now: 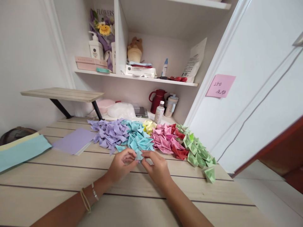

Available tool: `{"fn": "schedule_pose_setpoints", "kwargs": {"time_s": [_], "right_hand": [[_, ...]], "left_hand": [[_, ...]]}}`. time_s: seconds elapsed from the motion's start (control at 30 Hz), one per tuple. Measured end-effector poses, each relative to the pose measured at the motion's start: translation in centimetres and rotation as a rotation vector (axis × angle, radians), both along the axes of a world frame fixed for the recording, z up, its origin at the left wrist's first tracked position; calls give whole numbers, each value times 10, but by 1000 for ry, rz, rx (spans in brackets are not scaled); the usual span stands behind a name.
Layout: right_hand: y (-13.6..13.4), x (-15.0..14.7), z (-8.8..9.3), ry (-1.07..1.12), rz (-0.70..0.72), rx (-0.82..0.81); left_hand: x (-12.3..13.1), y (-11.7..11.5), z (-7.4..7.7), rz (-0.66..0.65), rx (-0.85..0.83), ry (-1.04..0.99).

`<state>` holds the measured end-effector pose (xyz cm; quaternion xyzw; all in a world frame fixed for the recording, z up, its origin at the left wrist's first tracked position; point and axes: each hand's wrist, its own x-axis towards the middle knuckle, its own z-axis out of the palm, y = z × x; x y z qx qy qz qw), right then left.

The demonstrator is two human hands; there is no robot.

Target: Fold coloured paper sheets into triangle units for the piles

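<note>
Between my two hands is a small folded piece of light blue paper (139, 155), pinched by the fingertips from both sides. My left hand (123, 162) curls its fingers at the paper's left edge. From the right, my right hand (155, 164) closes thumb and forefinger on it. Just behind lies a heap of blue folded paper boats (140, 140). Purple boats (111, 134) are piled to its left. Pink boats (163, 137), red ones (180, 153) and green ones (197, 149) spread to the right, with a few yellow boats (149, 126) at the back.
Purple paper sheets (74, 140) and blue sheets (23, 151) lie on the slatted table (113, 208) at left, near a small raised shelf (63, 94). A bottle (159, 113), a red jug (157, 101) and a tumbler (171, 105) stand behind the boats. One green boat (210, 175) sits apart at right.
</note>
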<state>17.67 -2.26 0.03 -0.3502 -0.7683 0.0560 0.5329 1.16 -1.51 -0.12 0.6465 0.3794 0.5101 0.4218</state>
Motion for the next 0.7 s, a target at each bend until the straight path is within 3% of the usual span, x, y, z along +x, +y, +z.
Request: {"fn": "schedule_pose_setpoints", "kwargs": {"time_s": [0.17,0.33,0.57,0.7], "right_hand": [[1,4,9,82,123,-134],[5,6,10,198,142,-332],[9,8,7,9,62,-303],[9,8,7,23,69,-368]], "left_hand": [[-3,3,0,-4,-51,-49],[-1,4,5,63,2,29],[-2,1,14,63,220,269],[-4,3,14,72,221,278]]}}
